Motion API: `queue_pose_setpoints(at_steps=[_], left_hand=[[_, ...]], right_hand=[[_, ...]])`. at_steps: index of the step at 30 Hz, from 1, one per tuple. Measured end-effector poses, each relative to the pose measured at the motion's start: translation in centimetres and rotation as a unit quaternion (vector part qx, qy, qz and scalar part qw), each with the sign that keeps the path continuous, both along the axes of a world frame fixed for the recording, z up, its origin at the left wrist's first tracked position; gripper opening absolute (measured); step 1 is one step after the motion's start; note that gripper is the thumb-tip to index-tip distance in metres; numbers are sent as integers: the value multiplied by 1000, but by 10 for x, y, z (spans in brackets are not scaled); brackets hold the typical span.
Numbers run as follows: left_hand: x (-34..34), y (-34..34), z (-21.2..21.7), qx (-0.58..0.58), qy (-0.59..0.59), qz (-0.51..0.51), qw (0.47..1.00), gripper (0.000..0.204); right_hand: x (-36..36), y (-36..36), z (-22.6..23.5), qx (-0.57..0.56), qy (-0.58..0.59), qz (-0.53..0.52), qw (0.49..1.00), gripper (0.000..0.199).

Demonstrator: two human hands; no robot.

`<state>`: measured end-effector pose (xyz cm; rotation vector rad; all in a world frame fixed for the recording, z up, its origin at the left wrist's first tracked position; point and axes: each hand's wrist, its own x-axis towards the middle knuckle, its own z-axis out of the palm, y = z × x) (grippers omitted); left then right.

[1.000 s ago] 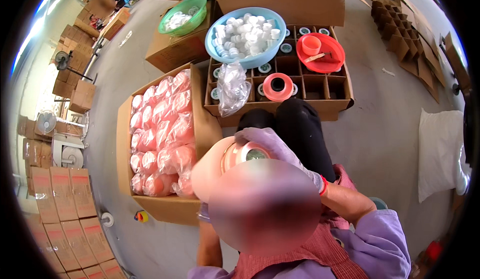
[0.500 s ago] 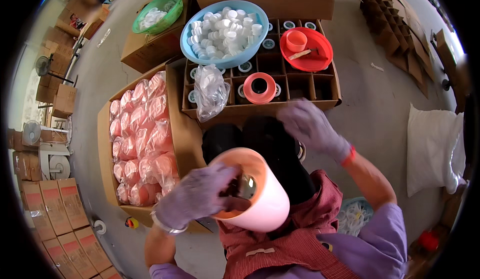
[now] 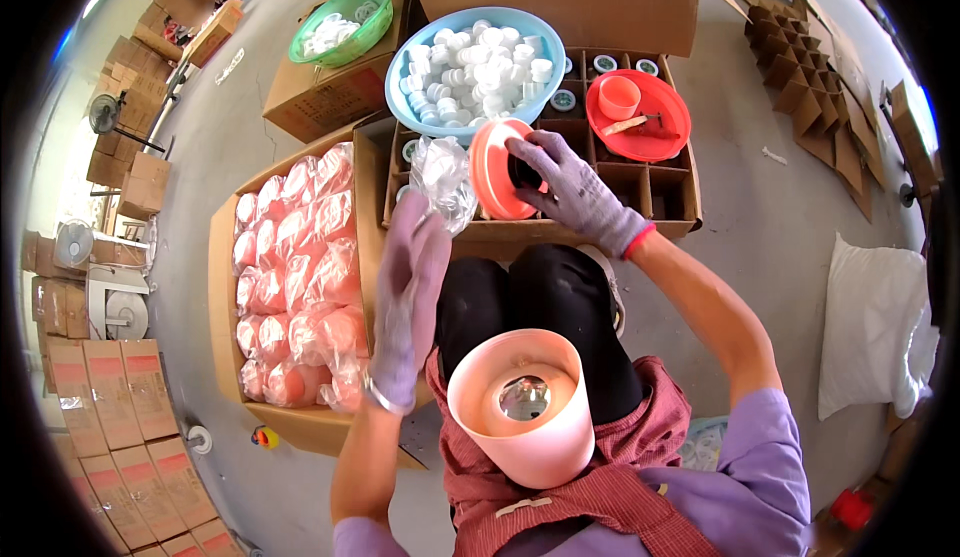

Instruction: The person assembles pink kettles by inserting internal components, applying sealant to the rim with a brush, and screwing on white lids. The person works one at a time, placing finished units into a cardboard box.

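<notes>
My right hand (image 3: 580,185), in a grey glove, grips the black middle of a round pink lid (image 3: 491,172), tilted on edge above the divided carton (image 3: 560,229). My gloved left hand (image 3: 414,277) is raised with its fingers stretched out, holding nothing. Its fingertips are near a crumpled clear plastic bag (image 3: 446,182) on the carton's near left corner. In my lap a pale pink cylinder (image 3: 545,447) stands with its open mouth upward. A shiny round piece (image 3: 525,398) shows inside it.
A blue basin (image 3: 398,87) of white caps sits on the carton, beside a red dish (image 3: 668,117) holding a small cup. On the left stands an open box (image 3: 228,307) of bagged pink pieces. A white sack (image 3: 872,327) is at the right; cardboard dividers (image 3: 800,77) lie behind it.
My left hand has come out of the pink cylinder and moved up and forward. My right hand has reached forward and taken the pink lid, lifting and tilting it off the carton.
</notes>
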<state>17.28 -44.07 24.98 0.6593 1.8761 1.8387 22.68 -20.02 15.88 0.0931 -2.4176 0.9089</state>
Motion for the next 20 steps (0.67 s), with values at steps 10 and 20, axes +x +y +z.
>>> queue_pose_setpoints(at_steps=[10,20], left_hand=[[19,28,45,-38,631,-157,759,57],[34,-62,15,-78,284,-362,884,55]], right_hand=[[48,-57,58,-564,-89,279,772,42],[89,-30,93,-360,-301,-31,882,31]])
